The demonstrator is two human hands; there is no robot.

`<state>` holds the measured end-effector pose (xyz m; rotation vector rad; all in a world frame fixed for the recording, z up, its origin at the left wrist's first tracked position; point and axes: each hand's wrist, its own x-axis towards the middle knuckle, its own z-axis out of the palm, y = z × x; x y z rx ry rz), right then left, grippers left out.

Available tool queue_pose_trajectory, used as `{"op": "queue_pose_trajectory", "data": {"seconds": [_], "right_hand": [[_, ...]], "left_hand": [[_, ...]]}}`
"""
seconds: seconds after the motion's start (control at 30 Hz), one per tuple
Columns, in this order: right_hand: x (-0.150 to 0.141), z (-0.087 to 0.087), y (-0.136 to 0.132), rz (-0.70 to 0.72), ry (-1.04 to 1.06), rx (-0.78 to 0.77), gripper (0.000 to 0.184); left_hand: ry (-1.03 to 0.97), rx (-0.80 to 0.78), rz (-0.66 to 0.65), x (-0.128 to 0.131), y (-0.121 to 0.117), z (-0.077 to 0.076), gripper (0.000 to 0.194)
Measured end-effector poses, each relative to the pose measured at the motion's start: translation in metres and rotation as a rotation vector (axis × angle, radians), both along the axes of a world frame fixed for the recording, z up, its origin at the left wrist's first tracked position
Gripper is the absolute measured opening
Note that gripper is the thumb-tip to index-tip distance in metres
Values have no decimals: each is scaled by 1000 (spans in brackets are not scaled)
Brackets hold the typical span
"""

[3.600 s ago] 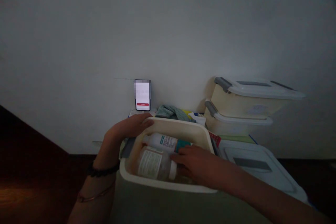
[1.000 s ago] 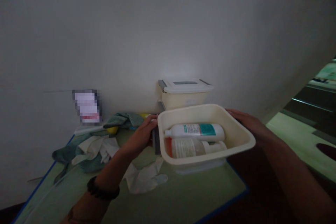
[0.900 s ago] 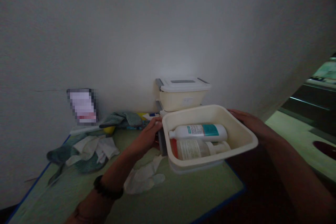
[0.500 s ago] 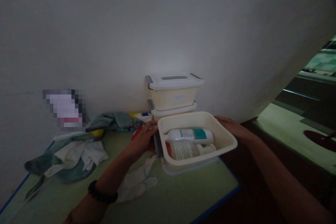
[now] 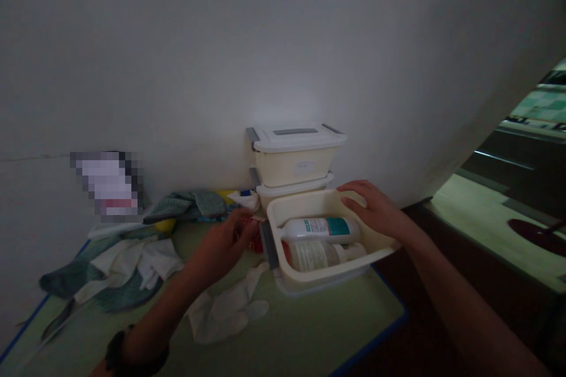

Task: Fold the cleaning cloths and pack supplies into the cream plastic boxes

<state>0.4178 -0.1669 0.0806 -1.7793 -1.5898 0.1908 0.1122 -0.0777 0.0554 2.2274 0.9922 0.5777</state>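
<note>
A cream storage box without a lid stands at the table's right corner, with a grey latch on its left side. Inside lie a white bottle with a green label and a clear bottle with a pale label and a white pump top. My right hand grips the box's back right rim, thumb inside and fingers over the edge. Left of the box, my left hand has its bent fingers and thumb around a red item with light marks, partly hidden. A pale glove lies below that hand.
Two lidded boxes are stacked behind, against the wall. Grey-green cloths and white gloves lie on the left of the green table. A blurred-out panel leans there. Dark floor lies beyond the blue table edge.
My left hand has let go of the box's left side and drawn back to the red item. My right hand has shifted left along the rim, its thumb now inside the box.
</note>
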Motion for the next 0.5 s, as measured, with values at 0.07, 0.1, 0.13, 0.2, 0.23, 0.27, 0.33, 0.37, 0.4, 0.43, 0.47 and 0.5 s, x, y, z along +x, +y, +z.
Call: {"op": "queue_pose_trajectory", "data": {"seconds": [0.07, 0.1, 0.13, 0.2, 0.23, 0.27, 0.33, 0.37, 0.4, 0.43, 0.47, 0.5], "right_hand": [[-23, 2, -2, 97, -96, 45, 23], [-36, 3, -3, 149, -155, 58, 24], [-49, 4, -5, 201, -199, 49, 25], [-78, 8, -7, 296, -225, 5, 27], [-94, 10, -8, 338, -222, -13, 28], [-109, 13, -8, 377, -212, -31, 28], [-140, 19, -7, 461, -172, -52, 28], [-155, 21, -5, 480, -149, -53, 27], [-170, 23, -3, 507, -135, -52, 28], [-184, 24, 0, 520, -128, -64, 29], [-197, 23, 3, 522, -134, -68, 30], [-209, 20, 7, 525, -147, -65, 32]], "left_hand": [[76, 94, 59, -17, 2, 1, 31], [100, 158, 111, -27, 3, 1, 30], [116, 231, 171, -38, 5, 1, 28], [128, 382, 281, -62, 11, -2, 26], [130, 446, 323, -76, 14, -4, 25], [129, 507, 358, -90, 17, -7, 25], [145, 616, 456, -121, 22, -15, 26], [172, 673, 512, -136, 23, -20, 28], [229, 708, 602, -150, 24, -26, 30], [292, 700, 704, -163, 25, -32, 32], [355, 663, 789, -173, 25, -37, 34], [412, 599, 838, -182, 24, -42, 36]]}}
